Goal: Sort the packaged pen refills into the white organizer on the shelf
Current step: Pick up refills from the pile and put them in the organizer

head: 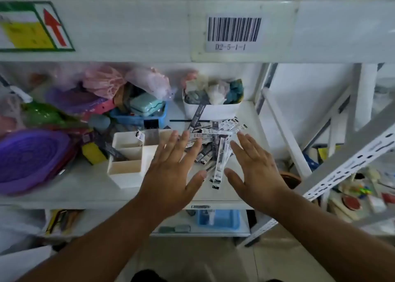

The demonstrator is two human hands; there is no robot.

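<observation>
Fingers straight on both my left hand [171,172] and right hand [254,172], holding nothing; gathering refills [210,147]; next, pinch one for organizer [126,160].

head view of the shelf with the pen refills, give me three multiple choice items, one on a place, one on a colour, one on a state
1. Where does the refill pile lie?
A. inside the blue basket
B. on the shelf, right of the white organizer
C. on the floor

2. What colour is the big round basket at the left?
A. purple
B. orange
C. black

3. How are the two hands?
A. both clenched round refills
B. one holds the organizer
C. both open, fingers straight, holding nothing

Answers:
1 B: the packets are heaped on the shelf between the white organizer and the shelf's right edge.
2 A: its woven surface is plainly purple.
3 C: the left hand and right hand spread flat on either side of the pile.
</observation>
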